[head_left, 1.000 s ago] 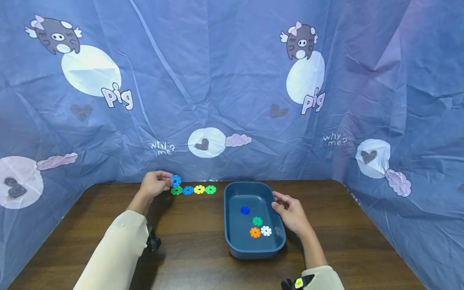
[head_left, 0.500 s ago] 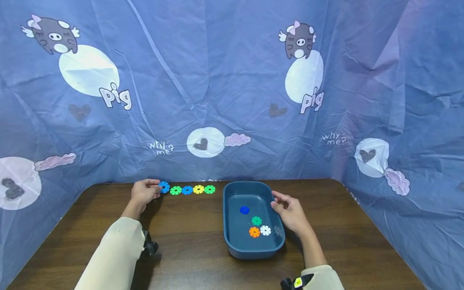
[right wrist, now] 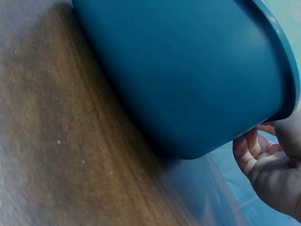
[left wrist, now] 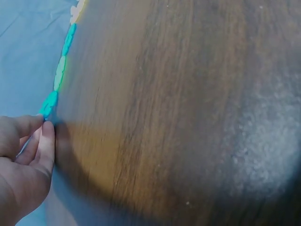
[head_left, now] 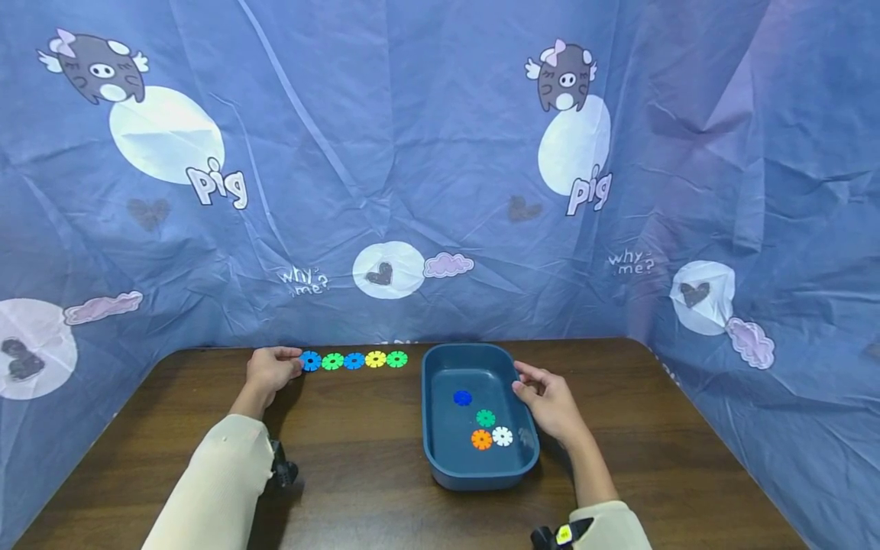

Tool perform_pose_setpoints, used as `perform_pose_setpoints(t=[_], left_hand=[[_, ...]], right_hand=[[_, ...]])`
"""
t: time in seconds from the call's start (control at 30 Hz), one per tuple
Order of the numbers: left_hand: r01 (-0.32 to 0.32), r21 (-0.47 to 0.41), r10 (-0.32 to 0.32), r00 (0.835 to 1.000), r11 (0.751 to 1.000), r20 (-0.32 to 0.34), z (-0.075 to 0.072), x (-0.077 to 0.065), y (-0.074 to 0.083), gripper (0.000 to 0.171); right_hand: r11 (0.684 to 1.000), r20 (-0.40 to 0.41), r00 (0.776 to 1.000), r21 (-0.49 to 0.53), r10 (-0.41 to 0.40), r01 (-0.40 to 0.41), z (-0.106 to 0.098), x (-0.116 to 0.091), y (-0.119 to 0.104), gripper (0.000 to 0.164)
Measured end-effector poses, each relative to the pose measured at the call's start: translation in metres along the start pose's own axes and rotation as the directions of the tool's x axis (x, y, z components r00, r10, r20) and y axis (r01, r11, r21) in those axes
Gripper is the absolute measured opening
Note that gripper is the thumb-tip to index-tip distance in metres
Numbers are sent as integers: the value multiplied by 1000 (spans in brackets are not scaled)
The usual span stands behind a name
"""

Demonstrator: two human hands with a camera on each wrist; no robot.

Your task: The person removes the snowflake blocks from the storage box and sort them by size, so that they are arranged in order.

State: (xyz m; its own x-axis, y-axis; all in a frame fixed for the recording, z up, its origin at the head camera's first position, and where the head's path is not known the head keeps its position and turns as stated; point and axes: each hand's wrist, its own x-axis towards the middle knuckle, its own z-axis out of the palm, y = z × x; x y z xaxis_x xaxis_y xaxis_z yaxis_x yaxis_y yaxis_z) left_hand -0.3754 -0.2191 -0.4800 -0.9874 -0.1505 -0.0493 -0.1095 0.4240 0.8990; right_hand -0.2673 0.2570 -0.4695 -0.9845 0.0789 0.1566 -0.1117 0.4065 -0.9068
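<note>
At the far left end of a row of notched plastic discs, my left hand (head_left: pixel 272 373) pinches the edge of a blue notched disc (head_left: pixel 312 361). In the left wrist view the thumb and a finger meet at that disc (left wrist: pixel 49 104). The row continues to the right with a green disc (head_left: pixel 333 361), another blue disc (head_left: pixel 354 361), a yellow disc (head_left: pixel 375 359) and a second green disc (head_left: pixel 396 359). My right hand (head_left: pixel 550 405) grips the right rim of a dark blue plastic tub (head_left: pixel 480 483); its fingertips are partly hidden behind the tub wall in the right wrist view.
Inside the tub lie a dark blue disc (head_left: pixel 463 398), a green disc (head_left: pixel 485 418), an orange disc (head_left: pixel 482 439) and a white disc (head_left: pixel 503 436). The brown wooden table (head_left: pixel 357 458) ends at a blue printed curtain (head_left: pixel 440 191) along the back.
My left hand has carried the blue disc left and down, from above the green disc to the table at the row's left end. The right hand has kept its hold on the tub.
</note>
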Motion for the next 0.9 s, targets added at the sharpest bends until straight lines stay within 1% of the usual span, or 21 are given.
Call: perform_pose_setpoints(t=[0.13,0.3,0.47,0.53,0.6,0.7,0.8,0.9], left_hand=[[-7,14,7,1000,1000,-4,-2,-2,0,31],[-46,-8,46,999,999,7,-6,-4,1,31],[-55,29,54,998,998,7,-11,-5,3,31],[-56,37,55,998,998,8,-12,-5,6,30],[-79,43,78,997,996,17,-10,-5,13,30],[-144,62,142,989,988,40,-5,-5,29,29],[-217,93,212,975,972,69,4,-5,48,27],[-281,108,269,957,954,111,16,-6,65,25]], right_hand=[[1000,1,1000,-2,6,-6,1,1,0,39],[1000,-2,1000,-11,7,-7,1,1,-1,39],[1000,4,1000,-10,3,-2,2,2,0,39],[1000,3,1000,-9,0,0,2,2,0,39],[1000,0,1000,-8,-4,4,2,2,0,39],[1000,-2,1000,-4,-12,12,1,1,-1,39],[1000,-1,1000,-1,-15,15,0,1,0,39],[1000,-3,1000,1,-15,15,0,0,1,39]])
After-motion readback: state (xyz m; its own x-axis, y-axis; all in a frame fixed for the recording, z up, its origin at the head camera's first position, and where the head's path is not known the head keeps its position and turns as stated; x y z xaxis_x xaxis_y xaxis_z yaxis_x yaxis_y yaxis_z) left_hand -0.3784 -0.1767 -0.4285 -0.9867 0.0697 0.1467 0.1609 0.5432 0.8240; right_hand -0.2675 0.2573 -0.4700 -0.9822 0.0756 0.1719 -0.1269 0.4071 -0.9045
